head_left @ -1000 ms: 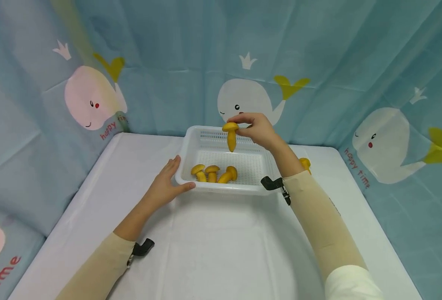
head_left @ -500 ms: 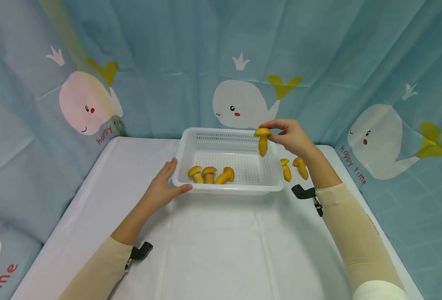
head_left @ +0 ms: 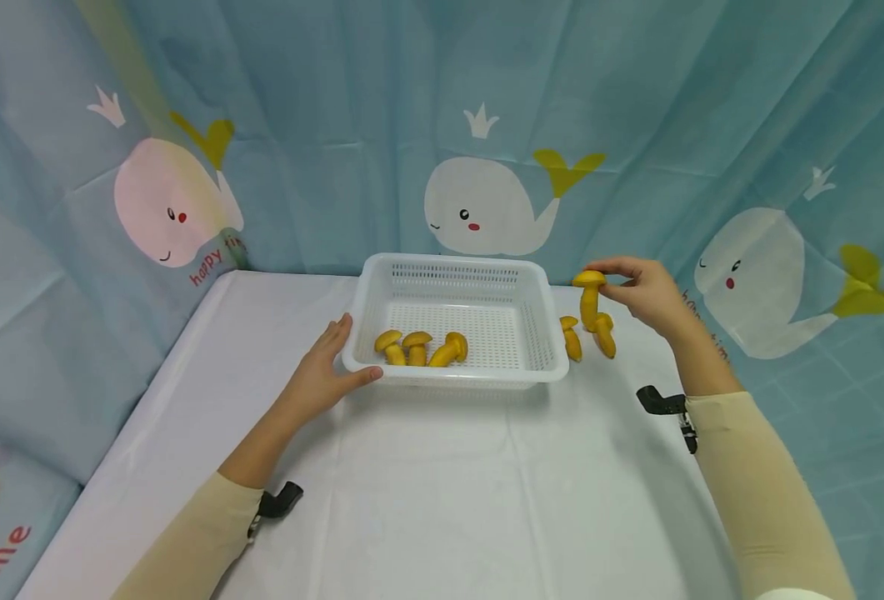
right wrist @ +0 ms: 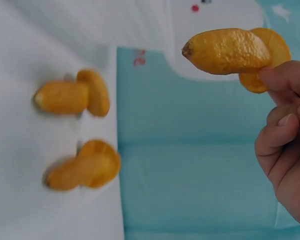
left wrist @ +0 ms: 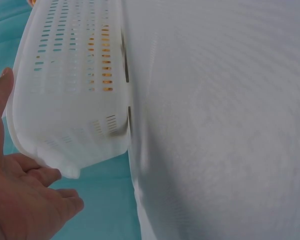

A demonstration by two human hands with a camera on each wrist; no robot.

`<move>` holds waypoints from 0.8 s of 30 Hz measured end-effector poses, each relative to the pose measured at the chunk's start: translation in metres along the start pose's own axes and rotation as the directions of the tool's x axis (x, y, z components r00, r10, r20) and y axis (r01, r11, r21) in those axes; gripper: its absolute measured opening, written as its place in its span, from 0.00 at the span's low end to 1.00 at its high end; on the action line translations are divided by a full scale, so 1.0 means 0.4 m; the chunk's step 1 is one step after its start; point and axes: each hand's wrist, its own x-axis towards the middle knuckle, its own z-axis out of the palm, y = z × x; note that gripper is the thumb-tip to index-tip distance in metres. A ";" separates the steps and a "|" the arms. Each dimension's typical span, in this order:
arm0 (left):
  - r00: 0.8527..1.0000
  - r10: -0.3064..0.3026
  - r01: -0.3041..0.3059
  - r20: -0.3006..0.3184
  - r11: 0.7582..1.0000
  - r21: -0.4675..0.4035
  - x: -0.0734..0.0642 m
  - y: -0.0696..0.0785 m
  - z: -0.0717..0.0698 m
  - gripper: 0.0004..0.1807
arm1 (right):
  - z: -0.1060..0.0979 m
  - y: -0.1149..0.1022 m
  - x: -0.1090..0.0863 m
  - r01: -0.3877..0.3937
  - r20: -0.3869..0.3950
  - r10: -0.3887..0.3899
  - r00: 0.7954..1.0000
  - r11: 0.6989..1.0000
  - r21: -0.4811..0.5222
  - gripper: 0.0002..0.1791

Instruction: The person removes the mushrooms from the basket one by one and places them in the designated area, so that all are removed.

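Note:
My right hand (head_left: 647, 293) pinches a yellow mushroom (head_left: 589, 298) by its cap, thumb against fingers. The stem hangs down in the head view. Two more yellow mushrooms, one nearer the basket (head_left: 572, 340) and one farther right (head_left: 604, 336), lie on the table just below the held one. My left hand (head_left: 320, 379) rests at the left front corner of a white plastic basket (head_left: 456, 375), thumb on the front rim and fingers spread along the left side. Inside the basket, three mushrooms (head_left: 417, 350) lie along the front wall. In the right wrist view the held mushroom (right wrist: 230, 50) is raised above the others.
The table (head_left: 442, 492) has a white cloth. A blue curtain (head_left: 322, 167) with printed whales hangs right behind and on both sides of it. Black wrist mounts (head_left: 280, 500) sit on both sleeves.
My right hand has carried the mushroom from above the basket out to the right, over the two mushrooms on the table. The left hand has stayed at the basket's corner.

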 end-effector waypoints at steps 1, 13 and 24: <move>1.000 -0.001 0.001 0.000 1.000 0.001 0.000 0.000 0.000 0.67 | -0.006 0.014 -0.002 -0.009 -0.002 0.009 1.000 1.000 0.006 0.20; 1.000 -0.005 0.005 0.001 1.000 0.002 0.001 0.000 -0.003 0.65 | -0.063 0.160 -0.003 -0.115 -0.004 0.115 0.993 0.993 -0.028 0.21; 1.000 -0.010 0.010 0.007 1.000 0.000 -0.002 0.004 -0.003 0.67 | -0.088 0.301 0.020 -0.255 0.033 0.257 0.966 0.966 -0.041 0.22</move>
